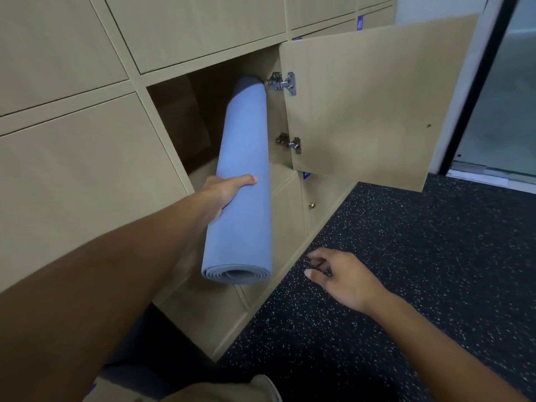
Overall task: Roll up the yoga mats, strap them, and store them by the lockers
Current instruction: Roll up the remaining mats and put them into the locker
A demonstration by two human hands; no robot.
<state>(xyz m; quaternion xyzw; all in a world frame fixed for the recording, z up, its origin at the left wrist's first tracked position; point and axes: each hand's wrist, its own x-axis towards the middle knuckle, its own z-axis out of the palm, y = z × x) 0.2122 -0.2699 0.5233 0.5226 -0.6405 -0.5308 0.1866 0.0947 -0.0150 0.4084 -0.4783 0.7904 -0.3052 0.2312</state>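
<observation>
A rolled blue yoga mat point(242, 181) points into an open locker compartment point(185, 117); its far end is inside the opening, close to the upper hinge, and its near spiral end sticks out toward me. My left hand point(224, 191) grips the roll around its middle, thumb across the top. My right hand point(338, 275) hovers low over the floor to the right of the mat's near end, its fingers curled around a small dark object that looks like a band or strap. No strap shows on the mat.
The locker door point(377, 103) stands open to the right on two metal hinges point(282, 84). Closed beige lockers point(72, 158) surround the opening. Dark speckled rubber floor point(420, 271) lies right, and a glass door point(504, 97) stands at far right.
</observation>
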